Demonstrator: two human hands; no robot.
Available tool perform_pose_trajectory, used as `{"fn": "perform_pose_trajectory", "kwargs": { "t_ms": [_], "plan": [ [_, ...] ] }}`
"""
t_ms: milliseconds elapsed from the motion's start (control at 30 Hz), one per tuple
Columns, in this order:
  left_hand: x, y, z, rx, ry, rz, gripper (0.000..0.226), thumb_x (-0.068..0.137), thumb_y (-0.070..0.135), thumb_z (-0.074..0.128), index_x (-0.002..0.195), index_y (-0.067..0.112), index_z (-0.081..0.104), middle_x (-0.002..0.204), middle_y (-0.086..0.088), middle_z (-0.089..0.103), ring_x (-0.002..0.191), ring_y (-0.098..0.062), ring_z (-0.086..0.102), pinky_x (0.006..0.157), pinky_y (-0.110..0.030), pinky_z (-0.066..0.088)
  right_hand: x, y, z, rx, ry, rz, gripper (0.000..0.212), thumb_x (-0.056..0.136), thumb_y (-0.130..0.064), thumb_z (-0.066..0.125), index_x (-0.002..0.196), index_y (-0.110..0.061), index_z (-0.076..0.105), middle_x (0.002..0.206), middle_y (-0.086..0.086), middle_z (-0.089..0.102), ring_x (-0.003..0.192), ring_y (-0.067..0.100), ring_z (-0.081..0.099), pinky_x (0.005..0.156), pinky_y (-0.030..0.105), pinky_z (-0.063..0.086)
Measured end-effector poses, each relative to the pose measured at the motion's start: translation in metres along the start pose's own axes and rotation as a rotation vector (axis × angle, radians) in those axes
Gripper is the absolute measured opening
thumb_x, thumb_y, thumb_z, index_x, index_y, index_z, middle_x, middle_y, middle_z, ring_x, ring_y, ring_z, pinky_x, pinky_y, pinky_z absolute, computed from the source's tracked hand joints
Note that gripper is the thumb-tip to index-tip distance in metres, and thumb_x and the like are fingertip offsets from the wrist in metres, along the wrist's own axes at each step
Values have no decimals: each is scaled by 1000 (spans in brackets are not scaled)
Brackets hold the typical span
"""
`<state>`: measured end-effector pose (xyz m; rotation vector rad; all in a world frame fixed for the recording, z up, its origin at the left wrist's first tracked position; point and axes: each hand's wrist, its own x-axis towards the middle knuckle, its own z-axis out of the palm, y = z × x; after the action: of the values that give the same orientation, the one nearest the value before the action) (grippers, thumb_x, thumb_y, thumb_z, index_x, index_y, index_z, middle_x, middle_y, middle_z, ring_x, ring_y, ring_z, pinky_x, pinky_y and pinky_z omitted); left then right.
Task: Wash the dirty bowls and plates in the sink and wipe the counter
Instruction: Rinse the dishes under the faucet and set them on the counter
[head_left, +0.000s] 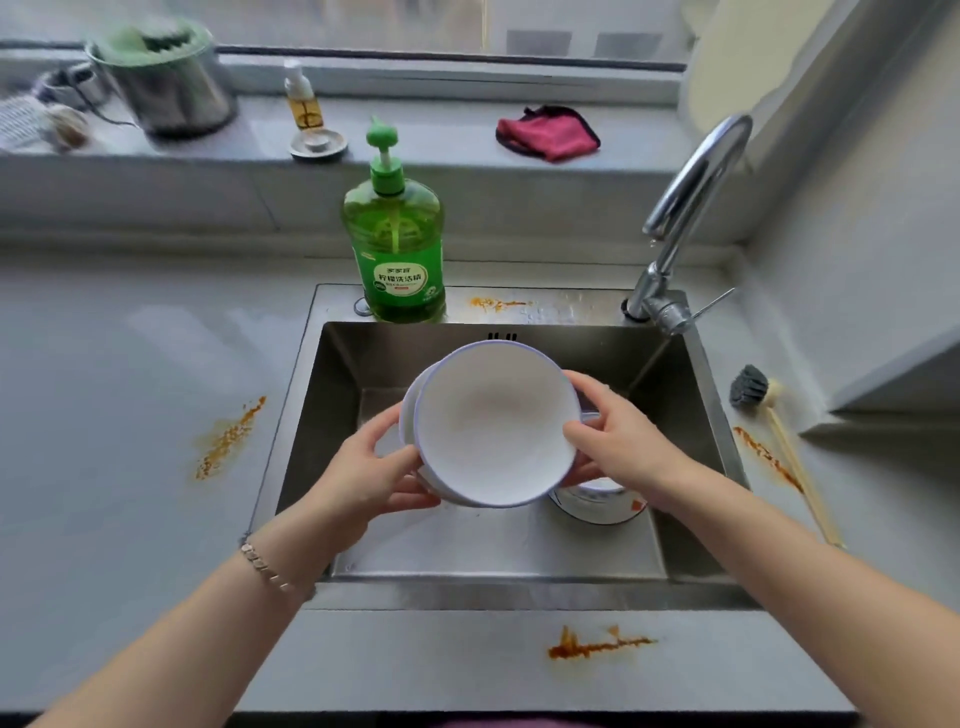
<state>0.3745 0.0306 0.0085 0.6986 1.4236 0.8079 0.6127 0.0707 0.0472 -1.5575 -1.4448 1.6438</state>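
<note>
The white bowl (493, 421) was held tilted above the sink (696, 467), its inside toward the camera. A second white dish (409, 410) seemed to be stacked behind it. In my judgement the pair could slip if wet, because the hands held only the edges. They would then fall on the stained dish (597, 504) lying in the basin at 5 o'clock. The left hand (363, 478) gripped the bowl's rim at 8 o'clock and the right hand (618, 436) at 3 o'clock. The soap bottle (395, 249) stood at 12 o'clock, the tap (691, 197) at 2 o'clock. Orange stains (228, 436) marked the counter (104, 415).
</note>
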Motion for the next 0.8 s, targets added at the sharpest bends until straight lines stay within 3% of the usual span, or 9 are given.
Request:
{"fn": "perform_pose_trajectory", "kwargs": {
  "t_ms": [100,200,333,467,567,667,800],
  "plan": [
    [-15,2,13,-24,-4,25,52,87,7,62,129,34,50,85,-12,74,78,-38,70,61,-35,58,-6,-2,-6,-9,1,-3,52,88,1,35,125,-34,42,97,2,60,64,14,67,51,28,57],
    [-28,3,26,-52,-11,11,47,88,11,62,130,31,50,85,-17,73,77,-39,70,59,-33,58,-12,2,-11,-38,-25,64,45,90,-8,36,120,-42,39,101,-1,56,82,21,62,65,38,59],
    [-36,5,42,-28,-44,24,45,91,12,58,128,36,49,84,-15,73,77,-36,71,60,-31,57,-16,4,-15,220,-82,173,35,92,-6,31,103,-36,45,106,-2,50,86,27,58,48,35,55],
    [-37,19,48,23,-154,48,58,86,0,47,126,41,47,111,-10,65,84,-34,70,67,-32,58,-16,6,-23,264,-51,134,40,90,-2,28,96,-36,48,105,-2,52,86,24,58,47,33,53],
    [-39,33,50,2,-232,31,62,67,16,52,126,37,48,116,-15,59,86,-34,68,70,-35,57,-16,8,-27,261,-49,119,43,89,-2,28,94,-39,49,103,-4,53,85,23,59,48,33,53],
    [-39,38,58,80,-217,77,51,80,34,62,125,37,40,113,-7,59,82,-26,70,69,-33,58,-14,9,-27,244,-15,59,42,91,-5,29,100,-40,48,103,-7,53,87,20,58,47,31,53],
    [-32,36,63,239,-136,194,56,92,11,54,123,45,22,107,-2,57,76,-24,71,61,-35,59,-11,10,-27,84,50,-152,44,94,-6,30,121,-38,43,99,-25,51,78,-5,59,48,25,53]
  ]
}}
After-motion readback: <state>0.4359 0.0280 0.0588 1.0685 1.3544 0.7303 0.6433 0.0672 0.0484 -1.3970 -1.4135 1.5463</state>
